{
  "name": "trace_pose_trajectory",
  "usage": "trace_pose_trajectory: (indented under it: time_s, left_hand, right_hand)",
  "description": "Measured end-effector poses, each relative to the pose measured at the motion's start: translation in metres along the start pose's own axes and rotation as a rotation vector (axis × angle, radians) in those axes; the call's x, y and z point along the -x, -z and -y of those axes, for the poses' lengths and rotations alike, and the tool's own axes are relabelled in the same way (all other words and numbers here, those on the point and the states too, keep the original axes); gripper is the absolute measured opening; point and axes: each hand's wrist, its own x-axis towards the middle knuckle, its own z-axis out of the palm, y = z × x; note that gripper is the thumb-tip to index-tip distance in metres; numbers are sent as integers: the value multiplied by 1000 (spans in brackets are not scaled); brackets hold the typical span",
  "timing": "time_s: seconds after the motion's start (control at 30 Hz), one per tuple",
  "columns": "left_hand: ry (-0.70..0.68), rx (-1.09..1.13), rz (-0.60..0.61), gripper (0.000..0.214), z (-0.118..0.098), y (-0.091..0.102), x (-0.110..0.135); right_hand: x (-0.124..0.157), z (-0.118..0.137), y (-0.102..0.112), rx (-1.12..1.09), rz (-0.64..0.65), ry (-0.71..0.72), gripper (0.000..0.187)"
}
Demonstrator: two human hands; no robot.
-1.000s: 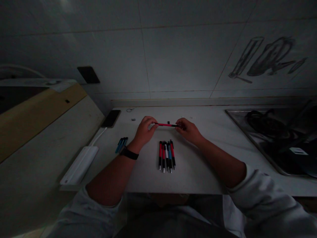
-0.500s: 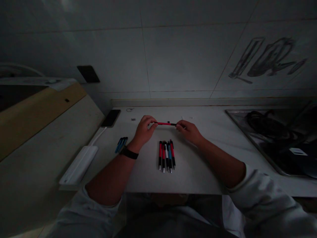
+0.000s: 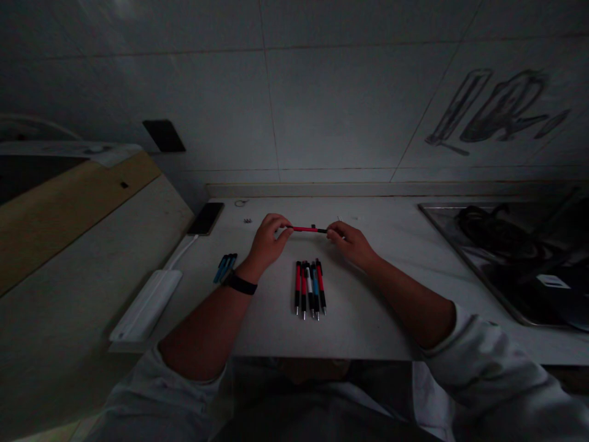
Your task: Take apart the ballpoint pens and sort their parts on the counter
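A red and black pen (image 3: pixel 304 229) lies crosswise between my two hands over the white counter (image 3: pixel 271 319). My left hand (image 3: pixel 270 239) pinches its left end between thumb and fingers. At the black right end, my right hand (image 3: pixel 350 240) is closed on it with the fingertips. Nearer to me is a row of several pens (image 3: pixel 309 288), red, white and blue with black grips, their metal tips towards me. Several blue pen parts with black clips (image 3: pixel 225 268) lie left of my left wrist. Small metal pieces (image 3: pixel 247 221) sit beyond that hand.
A dark phone (image 3: pixel 207 218) at the back left is cabled to a white power strip or bank (image 3: pixel 146 306). A thin ring (image 3: pixel 241 203) lies near the wall. On the right is a metal-rimmed stove or sink (image 3: pixel 464 261) with dark items. A slanted panel (image 3: pixel 105 239) stands at left.
Almost nothing differs. Both hands keep their hold on the red and black pen in the same place, and the row of pens has not moved.
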Motion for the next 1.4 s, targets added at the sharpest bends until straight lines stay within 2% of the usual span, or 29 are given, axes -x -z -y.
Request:
trace_pose_trajectory:
  time_s: [0.1, 0.17, 0.2, 0.27, 0.4, 0.5, 0.6, 0.67, 0.73, 0.9, 1.0, 1.1, 1.27, 1.4]
  left_hand:
    - [0, 6, 5, 5, 0, 0, 0]
    - [1, 10, 6, 5, 1, 0, 1]
    - [2, 9, 5, 5, 1, -1, 1]
    - [-4, 5, 7, 5, 1, -1, 1]
    - [-22, 0, 5, 4, 2, -2, 1]
    - [-17, -10, 7, 4, 3, -2, 1]
    - [-27, -8, 14, 4, 2, -2, 1]
    - [-30, -2, 14, 4, 1, -2, 1]
    - [-23, -8, 15, 4, -1, -2, 1]
    - [-22, -8, 24, 2, -4, -2, 1]
    - [-9, 19, 43, 2, -4, -3, 1]
    - [91, 118, 39, 5, -1, -3, 1]
    - [387, 359, -61, 17, 5, 1, -3]
    - [497, 503, -131, 19, 11, 2, -5]
  right_hand:
    - [0, 0, 0, -22, 2, -6, 24]
    - [0, 0, 0, -59, -23, -18, 39]
    - [0, 1, 0, -64, -21, -22, 41]
    - [1, 1, 0, -38, 19, -29, 29]
    - [1, 0, 0, -3, 36, -13, 24]
    - [1, -1, -1, -29, 8, -19, 32]
    - [1, -1, -2, -29, 46, -26, 25]
    - [1, -2, -3, -36, 19, -24, 22]
    - [1, -3, -3, -56, -18, -22, 32]
    - [1, -2, -2, -41, 58, -30, 32]
    - [1, 0, -1, -11, 59, -5, 31]
    - [-1, 1, 1, -31, 16, -1, 30]
    - [-5, -5, 5, -98, -156, -41, 30]
    - [-7, -10, 8, -93, -213, -38, 29]
